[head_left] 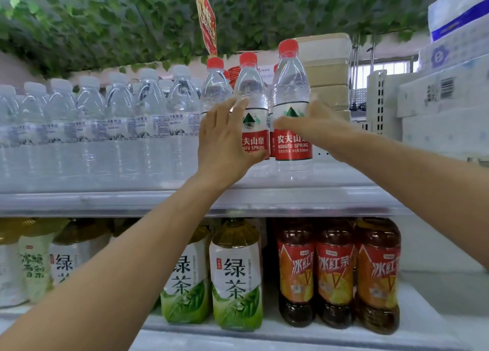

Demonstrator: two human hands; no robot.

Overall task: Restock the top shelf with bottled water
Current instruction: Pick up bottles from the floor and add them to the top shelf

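The top shelf point(238, 199) already carries clear red-capped, red-labelled water bottles. The left hand point(225, 136), fingers straight and spread, presses the front-middle bottle point(251, 104); the right hand point(312, 123) lies loosely open against the rightmost bottle point(291, 99). Beyond that hand the shelf looks unfilled, so restocking seems partly done.

- red-capped water bottle point(291, 107), front right on the top shelf: red label with "农夫山泉", "nongfu spring" and "550ml".
- red-capped bottle beside it point(252, 104): same red label, "夫山泉" and "ngfu spring" showing past the left hand point(225, 139).
- green tea bottles point(236, 274) on the lower shelf: "绿茶".
- dark tea bottles point(334, 274): "冰红茶" on red-orange labels.
- hanging red sign point(206, 19): characters too blurred to read.
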